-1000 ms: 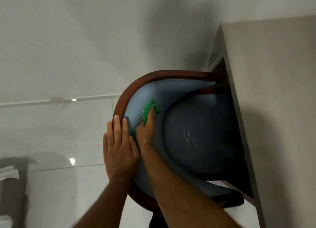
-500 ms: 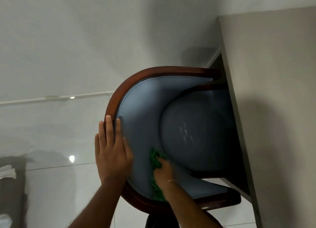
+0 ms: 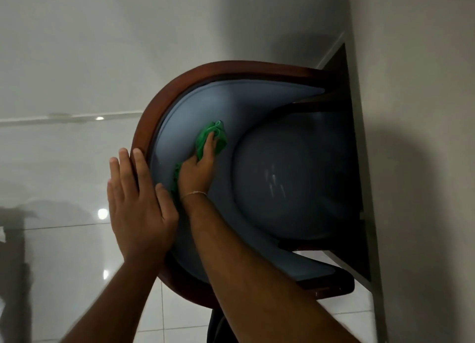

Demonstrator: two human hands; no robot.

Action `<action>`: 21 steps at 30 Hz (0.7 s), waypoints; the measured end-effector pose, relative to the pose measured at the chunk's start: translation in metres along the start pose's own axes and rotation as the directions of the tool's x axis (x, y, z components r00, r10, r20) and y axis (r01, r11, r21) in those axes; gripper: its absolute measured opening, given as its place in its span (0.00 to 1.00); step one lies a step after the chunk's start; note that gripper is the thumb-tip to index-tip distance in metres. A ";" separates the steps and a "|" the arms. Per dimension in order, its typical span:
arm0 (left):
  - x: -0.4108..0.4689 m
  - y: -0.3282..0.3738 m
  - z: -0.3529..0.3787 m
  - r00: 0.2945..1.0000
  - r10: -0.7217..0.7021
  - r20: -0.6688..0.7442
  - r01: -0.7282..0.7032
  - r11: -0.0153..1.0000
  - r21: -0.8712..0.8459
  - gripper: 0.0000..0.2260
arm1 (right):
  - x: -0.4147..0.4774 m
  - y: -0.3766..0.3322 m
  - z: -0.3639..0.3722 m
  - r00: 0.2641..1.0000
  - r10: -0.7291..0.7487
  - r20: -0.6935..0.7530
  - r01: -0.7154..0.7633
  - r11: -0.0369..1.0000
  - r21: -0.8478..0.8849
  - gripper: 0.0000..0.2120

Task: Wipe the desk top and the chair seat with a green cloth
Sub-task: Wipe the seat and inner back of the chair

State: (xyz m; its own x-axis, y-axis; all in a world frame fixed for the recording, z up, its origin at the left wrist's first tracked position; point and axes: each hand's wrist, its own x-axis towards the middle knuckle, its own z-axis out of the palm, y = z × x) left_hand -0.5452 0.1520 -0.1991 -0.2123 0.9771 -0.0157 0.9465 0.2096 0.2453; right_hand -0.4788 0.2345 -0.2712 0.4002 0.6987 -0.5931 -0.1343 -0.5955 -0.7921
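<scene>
A round-backed chair with a dark wooden rim [image 3: 180,85] and blue-grey padding stands pushed partly under the beige desk top [image 3: 416,136] on the right. Its domed seat [image 3: 295,183] shows a few pale streaks. My right hand [image 3: 198,167] presses a crumpled green cloth [image 3: 212,136] against the inner padded backrest, left of the seat; part of the cloth pokes out below my palm. My left hand [image 3: 138,203] lies flat with fingers spread on the wooden rim at the chair's left side, holding nothing.
Glossy white floor tiles [image 3: 64,239] spread to the left and below the chair, with light reflections. A white wall fills the top. A dark object stands at the far left edge. The desk's dark underside [image 3: 357,162] covers the chair's front.
My right hand has carried the cloth from the lower part of the backrest padding up toward its middle. My left hand stays on the rim.
</scene>
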 end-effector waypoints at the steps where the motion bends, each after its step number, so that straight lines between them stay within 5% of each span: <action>1: -0.001 0.000 0.000 1.000 0.000 0.000 0.000 1.000 0.008 0.32 | 0.002 0.008 -0.006 0.999 -0.018 0.035 0.019 1.000 -0.020 0.38; 5: -0.003 0.003 -0.001 1.000 0.018 -0.006 -0.018 0.999 0.036 0.31 | 0.013 0.050 -0.048 0.986 0.015 0.164 0.015 0.984 -0.179 0.37; 10: -0.003 0.005 -0.002 0.999 0.049 -0.021 -0.048 0.998 0.049 0.31 | 0.009 0.103 -0.139 0.890 0.303 0.341 -0.249 0.949 -0.195 0.23; 13: -0.003 0.006 -0.003 0.996 0.092 -0.021 -0.091 0.994 0.057 0.32 | 0.014 0.106 -0.189 0.939 0.321 0.125 -0.321 0.947 -0.016 0.18; 15: -0.005 0.007 -0.004 0.996 0.083 -0.013 -0.082 0.996 0.044 0.33 | 0.026 0.099 -0.218 0.976 0.197 -0.091 -0.194 0.980 0.037 0.20; 18: -0.005 0.007 -0.004 0.997 0.074 -0.011 -0.073 0.997 0.034 0.34 | 0.059 0.086 -0.248 0.950 -0.030 -0.310 0.011 0.998 -0.062 0.26; 21: -0.005 0.006 -0.004 0.997 0.080 -0.014 -0.079 0.996 0.043 0.34 | 0.096 0.080 -0.253 0.919 -0.206 -0.337 0.124 0.961 -0.249 0.29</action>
State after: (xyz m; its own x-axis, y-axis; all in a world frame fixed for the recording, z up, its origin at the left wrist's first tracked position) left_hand -0.5400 0.1485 -0.1938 -0.1397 0.9900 0.0178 0.9700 0.1332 0.2036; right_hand -0.2213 0.1533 -0.3552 0.7008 0.6309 -0.3330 0.1461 -0.5838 -0.7987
